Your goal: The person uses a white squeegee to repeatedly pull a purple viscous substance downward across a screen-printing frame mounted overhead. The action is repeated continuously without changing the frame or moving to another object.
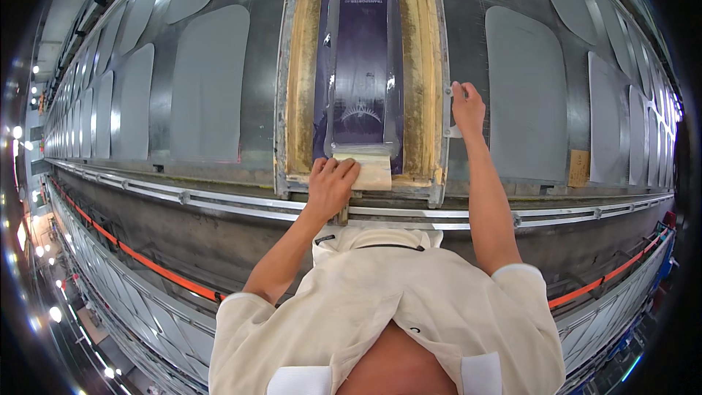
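In front of me lies a screen-printing frame (437, 51) with worn, taped edges. Its mesh (358, 51) is dark purple, with streaks of wet-looking ink along both sides and a pale arc near the middle. My left hand (330, 189) is wrapped over the left part of a squeegee (371, 170) with a pale, tape-like covering. The squeegee lies across the near end of the mesh. Beside the frame's right edge is my right hand (469, 108), its fingers curled together next to small fittings on that side. Whatever those fingers grip, if anything, is hidden.
Grey rounded panels (210, 88) lie in rows on the long dark table (259, 88), on both sides of the frame. A metal rail (234, 200) runs along its near edge. A small brown card (579, 168) lies at right. Behind me stretches an orange bar (157, 263).
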The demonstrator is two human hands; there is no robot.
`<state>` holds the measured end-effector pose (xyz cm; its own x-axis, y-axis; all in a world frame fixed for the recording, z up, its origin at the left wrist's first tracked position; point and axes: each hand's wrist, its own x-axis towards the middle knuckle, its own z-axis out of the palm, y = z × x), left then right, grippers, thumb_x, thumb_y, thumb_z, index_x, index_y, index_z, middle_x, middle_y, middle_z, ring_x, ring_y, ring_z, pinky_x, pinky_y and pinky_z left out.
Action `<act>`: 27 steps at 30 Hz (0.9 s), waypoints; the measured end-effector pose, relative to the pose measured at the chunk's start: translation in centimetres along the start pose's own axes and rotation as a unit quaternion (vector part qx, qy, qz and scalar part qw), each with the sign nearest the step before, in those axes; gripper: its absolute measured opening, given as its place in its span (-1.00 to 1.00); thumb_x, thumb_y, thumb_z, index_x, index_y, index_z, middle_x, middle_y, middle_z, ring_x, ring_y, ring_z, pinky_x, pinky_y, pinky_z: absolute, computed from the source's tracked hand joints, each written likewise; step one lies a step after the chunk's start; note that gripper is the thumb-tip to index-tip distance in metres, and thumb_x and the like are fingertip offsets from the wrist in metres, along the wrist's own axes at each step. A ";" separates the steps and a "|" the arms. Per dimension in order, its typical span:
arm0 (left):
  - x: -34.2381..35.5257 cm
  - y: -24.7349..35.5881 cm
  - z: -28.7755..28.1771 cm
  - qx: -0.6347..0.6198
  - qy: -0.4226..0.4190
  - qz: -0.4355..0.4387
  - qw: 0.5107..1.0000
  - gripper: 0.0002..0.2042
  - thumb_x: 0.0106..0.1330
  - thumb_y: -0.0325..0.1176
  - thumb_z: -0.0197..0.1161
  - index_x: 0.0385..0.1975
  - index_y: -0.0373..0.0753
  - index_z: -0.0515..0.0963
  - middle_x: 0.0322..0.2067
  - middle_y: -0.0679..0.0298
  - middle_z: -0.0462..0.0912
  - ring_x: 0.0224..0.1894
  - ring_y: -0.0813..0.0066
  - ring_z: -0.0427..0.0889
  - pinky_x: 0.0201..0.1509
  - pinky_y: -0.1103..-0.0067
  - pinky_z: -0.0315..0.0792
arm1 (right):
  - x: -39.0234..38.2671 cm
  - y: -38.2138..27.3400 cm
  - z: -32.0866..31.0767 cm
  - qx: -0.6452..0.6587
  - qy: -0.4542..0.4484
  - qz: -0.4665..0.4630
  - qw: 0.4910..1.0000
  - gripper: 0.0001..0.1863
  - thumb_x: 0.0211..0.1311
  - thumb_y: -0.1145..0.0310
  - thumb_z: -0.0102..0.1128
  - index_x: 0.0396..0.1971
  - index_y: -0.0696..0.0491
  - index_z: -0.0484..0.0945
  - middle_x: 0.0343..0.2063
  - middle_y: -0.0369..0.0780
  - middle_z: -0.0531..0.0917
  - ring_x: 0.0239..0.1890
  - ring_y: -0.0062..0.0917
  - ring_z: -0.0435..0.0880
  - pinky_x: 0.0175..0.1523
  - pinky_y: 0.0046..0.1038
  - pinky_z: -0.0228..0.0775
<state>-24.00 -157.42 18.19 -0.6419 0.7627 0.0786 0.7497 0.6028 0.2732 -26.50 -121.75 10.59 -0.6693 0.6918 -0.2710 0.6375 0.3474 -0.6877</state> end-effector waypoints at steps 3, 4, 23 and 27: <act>5.0 -3.6 0.8 0.000 0.025 0.025 0.999 -0.52 -0.18 -0.56 0.33 -0.11 -0.14 0.62 -0.09 0.34 0.68 -0.13 0.27 0.57 0.05 0.30 0.35 | 0.4 1.4 1.9 0.013 0.052 -0.034 0.998 -0.63 0.42 0.06 0.05 -0.21 0.11 0.53 -0.34 0.10 0.65 -0.18 0.11 0.63 -0.10 -0.09 0.40; 7.4 -5.3 1.2 0.000 0.037 0.035 0.999 -0.52 -0.18 -0.56 0.33 -0.11 -0.14 0.62 -0.09 0.34 0.68 -0.13 0.27 0.57 0.06 0.30 0.35 | 0.3 1.2 2.2 0.021 0.074 -0.034 0.996 -0.64 0.42 0.07 0.04 -0.21 0.11 0.52 -0.33 0.12 0.64 -0.17 0.11 0.63 -0.10 -0.08 0.40; 35.8 -19.7 1.2 0.000 -0.011 0.021 1.000 -0.82 0.13 -0.18 0.45 -0.35 -0.10 0.73 -0.28 0.21 0.73 -0.18 0.11 0.69 -0.08 0.25 0.53 | -0.7 -0.8 1.2 0.050 0.098 -0.023 0.994 -0.74 0.38 0.22 0.10 -0.26 0.14 0.51 -0.58 0.10 0.57 -0.49 0.06 0.60 -0.36 -0.16 0.37; 25.9 -16.4 1.6 -0.019 0.001 0.090 0.996 -0.75 0.00 -0.28 0.49 -0.30 -0.13 0.71 -0.27 0.22 0.70 -0.21 0.15 0.68 -0.08 0.28 0.49 | -0.6 -0.9 1.5 0.051 0.082 -0.009 0.995 -0.71 0.38 0.16 0.07 -0.21 0.12 0.53 -0.52 0.11 0.62 -0.39 0.08 0.64 -0.27 -0.10 0.40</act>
<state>-52.63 -147.18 14.20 -0.4983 0.8569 0.1320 0.8461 0.4474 0.2897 -27.26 -123.45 10.38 -0.6033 0.7830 -0.1511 0.5787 0.2995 -0.7586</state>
